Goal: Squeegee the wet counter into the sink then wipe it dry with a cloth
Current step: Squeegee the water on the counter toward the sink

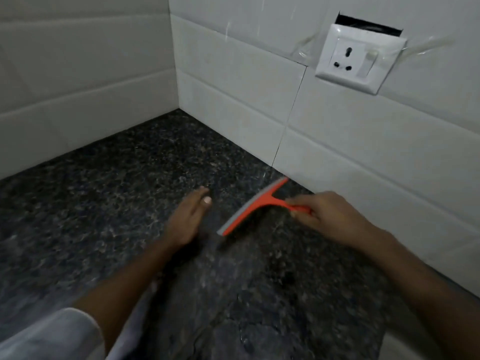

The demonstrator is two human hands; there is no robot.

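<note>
- Our right hand [330, 216] has its grip closed round the orange handle of the squeegee [255, 206], fingers curled over the handle end so that only the short stem shows beyond the knuckles.
- The squeegee lies low over the dark speckled stone table [104, 203], its long grey-edged blade slanting from near the foot of the tiled wall [233, 100] down toward us; whether the blade edge actually touches the stone we cannot tell, as the frame is blurred.
- Our left hand [188, 219] lies just beside the blade's nearer end, apart from it, fingers straight and close together, holding nothing; it seems to rest flat on the table.
- The table runs into a corner where two white tiled walls meet.
- On the right-hand wall, well above the squeegee, sits a white socket plate with a switch [359, 58], tilted loose from a dark opening behind it.
- A pale sleeve [52, 333] shows at the lower left.
</note>
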